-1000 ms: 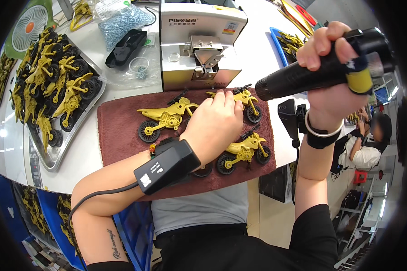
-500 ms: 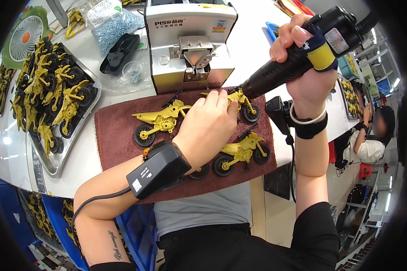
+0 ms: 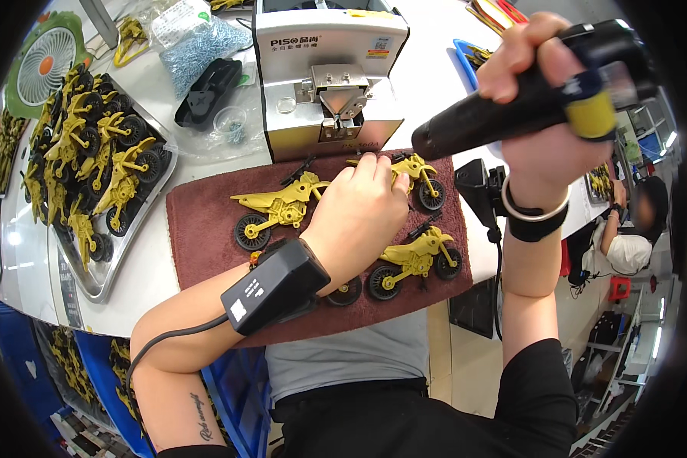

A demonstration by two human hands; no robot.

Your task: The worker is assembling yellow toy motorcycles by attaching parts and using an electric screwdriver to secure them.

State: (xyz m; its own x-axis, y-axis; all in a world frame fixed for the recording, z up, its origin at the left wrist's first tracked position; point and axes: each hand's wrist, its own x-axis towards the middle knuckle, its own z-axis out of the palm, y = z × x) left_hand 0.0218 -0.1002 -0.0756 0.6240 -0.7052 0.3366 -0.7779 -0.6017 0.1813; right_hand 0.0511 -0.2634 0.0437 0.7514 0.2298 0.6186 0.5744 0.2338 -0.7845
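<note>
My left hand (image 3: 362,217) is closed over a yellow and black toy motorcycle (image 3: 417,168) at the upper right of a brown towel (image 3: 198,237). Its fingers hide the toy's rear half. My right hand (image 3: 549,164), slightly blurred, is wrapped round a black electric screwdriver (image 3: 477,122), raised and tilted. The screwdriver's front end is just above the toy's front and apart from it. Another toy motorcycle (image 3: 282,204) lies left of my left hand, and a further one (image 3: 416,258) lies below it. A black wheel (image 3: 346,291) shows beside my left wrist.
Behind the towel stands a silver screw feeder (image 3: 324,84). To its left are a bag of screws (image 3: 198,57), a black plastic holder (image 3: 206,95) and a small clear cup (image 3: 230,122). A metal tray (image 3: 94,286) piled with toy motorcycles sits at left. Another person (image 3: 626,248) works at far right.
My right hand has lifted the screwdriver up and to the right, so its tip has come away from the toy motorcycle. My left hand stays on that toy. The whole view has shifted slightly.
</note>
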